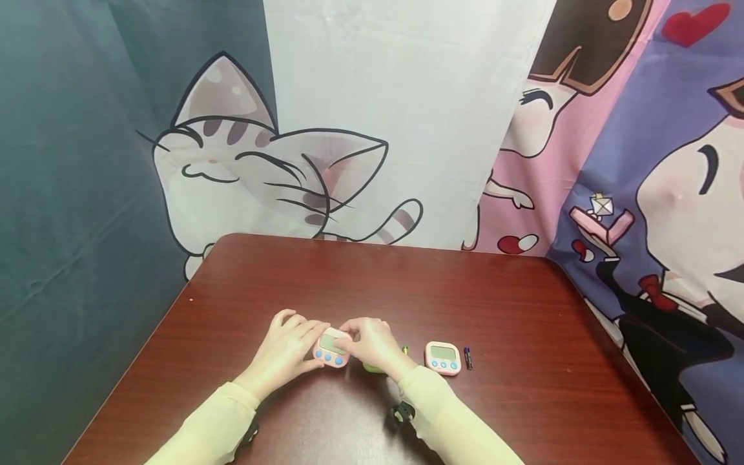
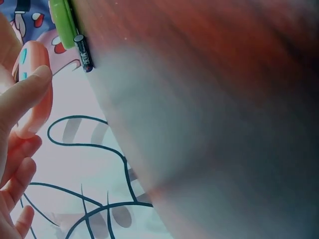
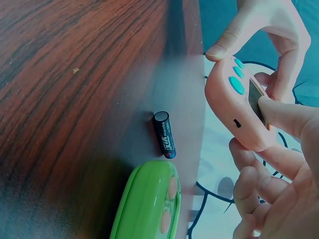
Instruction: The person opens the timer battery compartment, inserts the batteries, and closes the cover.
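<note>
Both hands hold a pink digital timer (image 1: 327, 354) with a small grey screen and blue round buttons. My left hand (image 1: 290, 345) grips it from the left side, the thumb (image 2: 30, 92) on its edge. My right hand (image 1: 374, 345) pinches the timer's right side; in the right wrist view its thumb (image 3: 284, 114) lies at the screen and its fingers are behind the back. A small slot shows in the timer's side. Partly hidden by the right hand, a green timer (image 3: 149, 199) lies on the table, with a black battery (image 3: 164, 134) near it.
Right of the hands lies another timer (image 1: 443, 358), pale-framed with blue buttons, and beside it a dark battery (image 1: 467, 358). The reddish-brown wooden table (image 1: 372, 278) ends at a cartoon-printed cloth (image 1: 418, 129) behind it.
</note>
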Demonstrator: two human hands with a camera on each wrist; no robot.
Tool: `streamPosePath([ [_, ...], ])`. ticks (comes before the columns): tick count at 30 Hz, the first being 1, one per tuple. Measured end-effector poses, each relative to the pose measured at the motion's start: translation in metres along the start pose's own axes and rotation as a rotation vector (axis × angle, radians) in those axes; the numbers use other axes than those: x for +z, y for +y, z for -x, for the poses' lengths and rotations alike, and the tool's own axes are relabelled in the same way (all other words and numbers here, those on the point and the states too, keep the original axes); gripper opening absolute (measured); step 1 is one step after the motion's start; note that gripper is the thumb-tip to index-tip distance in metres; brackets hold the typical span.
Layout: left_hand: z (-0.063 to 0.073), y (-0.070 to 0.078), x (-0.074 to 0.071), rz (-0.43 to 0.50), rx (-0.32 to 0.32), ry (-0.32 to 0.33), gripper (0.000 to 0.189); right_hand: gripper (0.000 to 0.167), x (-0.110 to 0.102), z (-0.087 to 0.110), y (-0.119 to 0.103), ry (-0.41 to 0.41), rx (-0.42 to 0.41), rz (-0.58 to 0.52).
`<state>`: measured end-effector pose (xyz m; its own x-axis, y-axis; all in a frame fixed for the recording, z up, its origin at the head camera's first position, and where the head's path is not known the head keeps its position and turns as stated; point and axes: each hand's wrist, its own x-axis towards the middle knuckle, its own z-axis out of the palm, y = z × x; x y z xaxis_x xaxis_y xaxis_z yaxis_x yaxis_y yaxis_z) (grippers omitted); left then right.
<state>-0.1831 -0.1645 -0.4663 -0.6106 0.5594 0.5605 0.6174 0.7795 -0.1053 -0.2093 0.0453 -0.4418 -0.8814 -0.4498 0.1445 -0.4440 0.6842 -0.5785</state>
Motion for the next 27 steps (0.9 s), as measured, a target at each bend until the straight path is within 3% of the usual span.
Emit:
streamPosePath([
  [21,-0.001,-0.0005,-0.001,0.053,0.006,-0.003,0.075,0.017,-0.0047,0.0019,-0.0037,0.034,-0.036,0.042],
  [24,-0.0024,0.0006,-0.0018,0.082,-0.026,0.005,0.071,0.016,-0.0031,0.0028,-0.0035,0.063,-0.046,0.075],
  [27,-0.0045,0.0041,-0.0035,0.121,-0.097,0.018,0.062,0.016,-0.0004,0.0034,-0.0033,0.104,-0.063,0.12],
])
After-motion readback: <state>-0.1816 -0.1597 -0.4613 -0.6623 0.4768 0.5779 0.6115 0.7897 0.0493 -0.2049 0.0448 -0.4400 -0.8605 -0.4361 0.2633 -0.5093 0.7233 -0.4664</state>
